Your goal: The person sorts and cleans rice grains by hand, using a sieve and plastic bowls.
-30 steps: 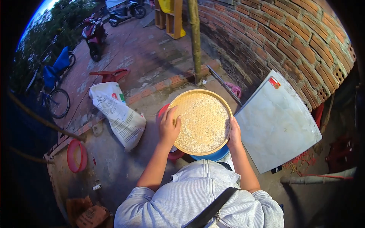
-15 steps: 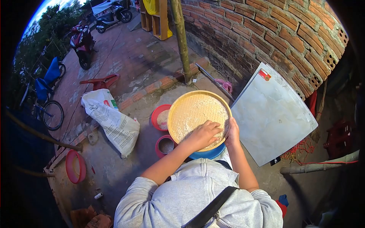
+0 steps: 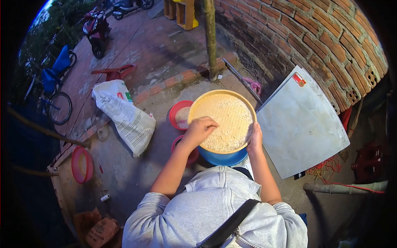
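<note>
A round woven bamboo winnowing tray (image 3: 201,108) is in front of my chest, with pale grains (image 3: 231,124) like rice spread over its middle and right side. My right hand (image 3: 255,138) grips the tray's right rim, fingers mostly hidden beneath it. Over the left part of the tray is my left hand (image 3: 200,129), its fingers drawn together. Whether anything is pinched in them is hidden. Below the tray, a blue basin (image 3: 223,158) shows along its near edge.
To the left are a red basin (image 3: 172,114) of pale grains, a second red container (image 3: 193,157) and a white printed sack (image 3: 128,124). A grey-white panel (image 3: 306,128) lies on the right by the brick wall (image 3: 297,33). A bamboo post (image 3: 210,41) stands ahead.
My left hand has moved left off the middle of the grains, and its fingers have drawn together. My right hand stays on the rim. The view has shifted slightly.
</note>
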Motion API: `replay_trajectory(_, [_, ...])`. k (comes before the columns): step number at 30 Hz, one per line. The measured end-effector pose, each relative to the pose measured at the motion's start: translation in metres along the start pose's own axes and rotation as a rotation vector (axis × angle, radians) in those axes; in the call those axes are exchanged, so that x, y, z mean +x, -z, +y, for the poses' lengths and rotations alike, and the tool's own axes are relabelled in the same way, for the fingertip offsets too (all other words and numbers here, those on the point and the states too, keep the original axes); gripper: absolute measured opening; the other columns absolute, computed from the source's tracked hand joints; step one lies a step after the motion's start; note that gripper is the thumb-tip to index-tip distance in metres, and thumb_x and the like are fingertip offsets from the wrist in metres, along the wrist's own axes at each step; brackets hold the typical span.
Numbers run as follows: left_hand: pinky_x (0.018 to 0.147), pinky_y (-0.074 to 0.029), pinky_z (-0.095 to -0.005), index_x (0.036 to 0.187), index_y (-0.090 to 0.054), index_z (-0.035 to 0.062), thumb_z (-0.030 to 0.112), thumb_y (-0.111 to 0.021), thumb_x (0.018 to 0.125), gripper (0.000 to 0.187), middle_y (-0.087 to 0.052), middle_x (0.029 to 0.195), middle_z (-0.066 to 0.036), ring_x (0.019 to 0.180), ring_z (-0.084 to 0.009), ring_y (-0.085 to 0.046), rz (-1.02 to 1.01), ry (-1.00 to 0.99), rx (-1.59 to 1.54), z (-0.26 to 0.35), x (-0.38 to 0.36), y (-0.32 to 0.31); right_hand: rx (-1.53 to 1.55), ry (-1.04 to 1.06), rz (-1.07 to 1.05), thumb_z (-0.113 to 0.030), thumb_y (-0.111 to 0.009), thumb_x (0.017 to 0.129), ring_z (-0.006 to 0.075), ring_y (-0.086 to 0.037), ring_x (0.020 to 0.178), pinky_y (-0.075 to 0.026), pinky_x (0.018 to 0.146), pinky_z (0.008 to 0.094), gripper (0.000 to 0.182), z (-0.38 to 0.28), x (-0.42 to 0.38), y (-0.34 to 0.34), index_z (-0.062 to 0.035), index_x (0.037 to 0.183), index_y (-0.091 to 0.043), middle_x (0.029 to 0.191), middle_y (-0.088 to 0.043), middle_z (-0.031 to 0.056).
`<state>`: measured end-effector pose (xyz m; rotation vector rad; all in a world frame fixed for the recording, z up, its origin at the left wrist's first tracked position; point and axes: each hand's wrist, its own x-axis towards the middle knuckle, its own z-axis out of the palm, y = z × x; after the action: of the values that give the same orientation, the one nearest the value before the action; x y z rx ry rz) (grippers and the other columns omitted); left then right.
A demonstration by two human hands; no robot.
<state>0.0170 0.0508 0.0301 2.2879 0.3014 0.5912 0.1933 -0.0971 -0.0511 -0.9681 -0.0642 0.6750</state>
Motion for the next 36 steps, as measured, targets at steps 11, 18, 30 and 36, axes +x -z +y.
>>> replay_trajectory(11, [0.073,-0.051,-0.0293,0.095,-0.067,0.0018,0.001,-0.064,0.077,0.018,-0.064,0.099,-0.013,0.088,-0.0213,-0.065,0.241,0.567,0.149,-0.132,-0.098,0.011,-0.069,0.064,0.085,-0.026,-0.036,0.098,0.0212,-0.053,0.106,-0.04,0.092,0.0337,0.035,0.006,0.007,0.002,-0.0017,0.121,-0.046,0.115,-0.055,0.0119])
replay_trajectory(18, [0.088,-0.045,-0.0322,0.108,-0.062,0.0042,0.004,-0.057,0.083,0.026,-0.057,0.117,-0.016,0.106,-0.0246,-0.057,0.415,0.449,-0.029,-0.135,-0.102,-0.004,-0.047,0.01,0.05,-0.025,-0.036,0.097,0.0211,-0.054,0.104,-0.042,0.091,0.0336,0.034,0.017,0.01,-0.004,-0.0021,0.121,-0.046,0.114,-0.055,0.012])
replay_trajectory(30, [0.09,-0.044,-0.0378,0.115,-0.057,0.0048,0.016,-0.058,0.085,0.032,-0.059,0.114,-0.015,0.106,-0.0285,-0.056,0.176,0.014,0.138,-0.027,0.041,-0.035,-0.036,-0.048,-0.075,-0.026,-0.04,0.096,0.02,-0.054,0.104,-0.042,0.09,0.0325,0.033,0.008,-0.008,-0.018,-0.0035,0.12,-0.047,0.113,-0.056,0.0096])
replay_trajectory(36, [0.095,-0.04,-0.0386,0.114,-0.056,0.0021,0.018,-0.059,0.083,0.035,-0.057,0.116,-0.015,0.11,-0.0313,-0.052,0.123,-0.159,0.298,-0.008,0.066,-0.091,-0.055,-0.009,-0.112,-0.024,-0.039,0.097,0.017,-0.053,0.102,-0.041,0.089,0.0312,0.031,0.005,-0.015,-0.013,-0.0057,0.12,-0.048,0.111,-0.056,0.008])
